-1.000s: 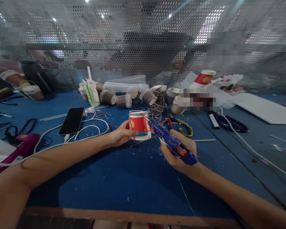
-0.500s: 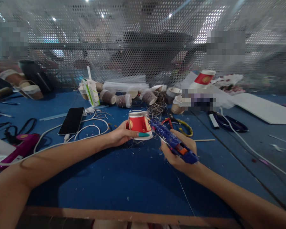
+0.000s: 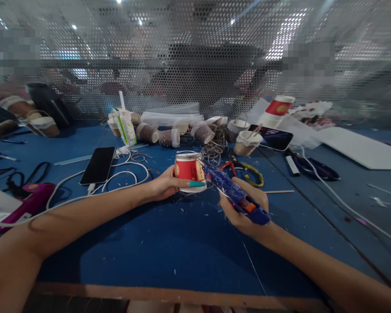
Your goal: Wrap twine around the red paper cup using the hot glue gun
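A red and white paper cup [image 3: 186, 168] is gripped in my left hand [image 3: 166, 183], the thumb lying across its front near the lower rim. My right hand [image 3: 244, 208] is wrapped around a blue glue gun [image 3: 230, 187], whose nozzle points up and left at the cup's right side. Whether the nozzle touches the cup I cannot tell. Just beyond the cup lies a tangle of grey-brown cord [image 3: 215, 145]. Pliers with red and yellow handles [image 3: 249, 173] rest behind my right hand.
Several cord-wrapped cups [image 3: 169, 137] lie along the back, beside a drink carton [image 3: 125, 126]. A phone [image 3: 98, 165] with a white cable is on the left, near a magenta glue gun [image 3: 35, 200]. Another phone [image 3: 273, 137], stacked cups [image 3: 279, 108] and a white board [image 3: 365, 148] are on the right.
The cup has turned slightly in my left hand, so more of its gold print faces me. My right hand with the glue gun has hardly moved.
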`<state>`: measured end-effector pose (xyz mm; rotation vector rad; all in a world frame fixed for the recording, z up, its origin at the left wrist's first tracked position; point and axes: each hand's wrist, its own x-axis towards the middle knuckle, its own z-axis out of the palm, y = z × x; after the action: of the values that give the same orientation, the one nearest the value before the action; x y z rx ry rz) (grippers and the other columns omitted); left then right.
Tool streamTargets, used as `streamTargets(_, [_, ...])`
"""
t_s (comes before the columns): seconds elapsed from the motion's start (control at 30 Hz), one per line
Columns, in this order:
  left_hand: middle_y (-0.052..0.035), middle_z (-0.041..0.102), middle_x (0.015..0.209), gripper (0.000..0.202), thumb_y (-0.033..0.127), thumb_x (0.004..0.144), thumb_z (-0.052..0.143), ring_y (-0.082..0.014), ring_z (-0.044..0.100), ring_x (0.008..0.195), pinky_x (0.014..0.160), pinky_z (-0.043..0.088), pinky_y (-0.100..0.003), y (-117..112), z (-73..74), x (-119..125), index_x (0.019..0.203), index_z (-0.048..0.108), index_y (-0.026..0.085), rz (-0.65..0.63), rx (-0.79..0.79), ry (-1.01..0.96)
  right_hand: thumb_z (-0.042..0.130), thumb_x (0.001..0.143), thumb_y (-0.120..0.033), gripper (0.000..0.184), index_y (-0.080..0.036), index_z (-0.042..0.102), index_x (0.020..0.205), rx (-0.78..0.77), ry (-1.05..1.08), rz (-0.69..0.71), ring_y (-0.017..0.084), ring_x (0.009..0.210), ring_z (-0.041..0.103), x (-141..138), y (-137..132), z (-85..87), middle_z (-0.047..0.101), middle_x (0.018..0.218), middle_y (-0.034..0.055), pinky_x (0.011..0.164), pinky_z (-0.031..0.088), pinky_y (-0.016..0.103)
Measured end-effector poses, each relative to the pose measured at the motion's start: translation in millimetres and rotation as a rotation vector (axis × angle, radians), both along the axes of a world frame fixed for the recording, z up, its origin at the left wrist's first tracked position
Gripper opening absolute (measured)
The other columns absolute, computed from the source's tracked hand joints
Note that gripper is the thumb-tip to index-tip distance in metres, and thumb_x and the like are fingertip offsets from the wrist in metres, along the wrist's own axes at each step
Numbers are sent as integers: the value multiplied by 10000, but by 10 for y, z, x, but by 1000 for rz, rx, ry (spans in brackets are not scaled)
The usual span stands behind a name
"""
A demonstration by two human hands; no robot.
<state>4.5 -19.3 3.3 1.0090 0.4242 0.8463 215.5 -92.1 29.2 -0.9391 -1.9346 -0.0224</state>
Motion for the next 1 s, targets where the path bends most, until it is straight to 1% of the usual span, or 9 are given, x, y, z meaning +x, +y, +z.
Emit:
streamTargets(0.17, [-77,767,901,568,182,503,922,-209,729,823,894,546,-364,-1,13,9,1018,688,139,24,-29,-12,585,825,-97,306,-252,373,666,3,3,-5,100,464,456,-4,-10,3,431,580,-59,456,363,260])
streamTargets(0.27, [-77,771,905,565,176,511,915,-214,738,830,899,550,-368,3,10,9,1023,681,142,26,-30,-11,589,821,-95,304,-252,378,670,7,25,0,108,469,457,-10,-6,5,442,584,-55,463,367,270])
streamTargets(0.33, [-72,772,903,595,176,521,906,-221,743,837,913,546,-377,6,4,8,1069,674,151,23,-21,-19,583,825,-95,302,-255,376,673,-12,32,12,114,470,461,-13,-5,7,446,583,-52,465,369,276])
streamTargets(0.47, [-54,769,879,727,204,522,906,-226,744,830,903,544,-378,12,-14,6,1202,648,173,2,-4,-36,592,822,-93,316,-255,371,666,-59,35,11,115,471,459,-17,-13,12,432,575,-54,467,361,277])
streamTargets(0.53, [-61,764,877,703,235,524,914,-228,741,834,897,544,-378,14,-22,7,1175,661,159,-3,1,-26,596,818,-95,319,-254,368,663,-58,41,4,110,469,451,-19,-17,14,426,576,-57,464,353,271])
streamTargets(0.6, [-73,756,882,634,254,515,929,-228,734,835,900,543,-383,15,-25,7,1085,679,138,-1,2,-6,589,822,-96,320,-254,363,661,-57,31,0,103,465,448,-18,-18,16,430,577,-58,460,351,265])
streamTargets(0.7, [-85,746,901,590,241,494,949,-237,729,866,936,531,-412,13,-13,6,1000,669,126,2,1,23,581,820,-97,317,-254,354,665,-44,15,0,98,455,444,-10,-12,15,436,567,-62,453,351,259])
streamTargets(0.83, [-73,747,911,619,223,477,958,-241,726,889,976,514,-436,4,17,6,1008,652,142,8,-7,36,585,817,-107,300,-253,366,672,0,-5,-2,95,461,456,6,-1,3,451,576,-62,458,369,255])
streamTargets(1.0, [-61,751,894,640,219,464,964,-210,724,829,926,537,-400,0,32,5,1018,652,149,16,-10,16,590,808,-88,326,-251,349,661,6,3,-4,92,457,425,4,3,-8,409,571,-65,453,345,263])
